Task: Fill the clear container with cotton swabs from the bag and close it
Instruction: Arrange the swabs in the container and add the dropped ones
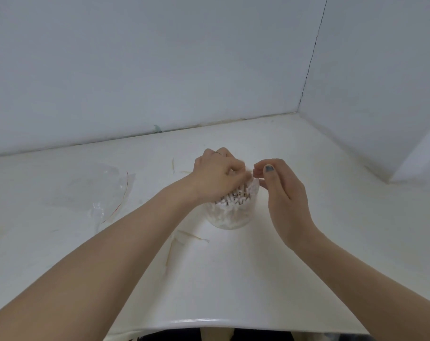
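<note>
Pressing swabs (236, 199): left hand (217, 174), fingers curled.

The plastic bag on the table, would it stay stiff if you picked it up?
Probably not. The plastic bag lies flat and crinkled on the table, so it would likely flop and fold. It looks thin and see-through, so it is probably very light and may slip in the fingers.

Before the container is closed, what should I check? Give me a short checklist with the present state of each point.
1. Container stands upright on the table: ok.
2. Swabs are inside and reach the rim: ok.
3. No swabs left loose: not ok, a few loose swabs lie near the container.
4. Bag is emptied: looks flat, cannot tell for sure.
5. Lid is at hand: cannot tell, none in view.
6. Opening is free: not ok, left hand is over the swabs; right hand is beside the rim.
</note>
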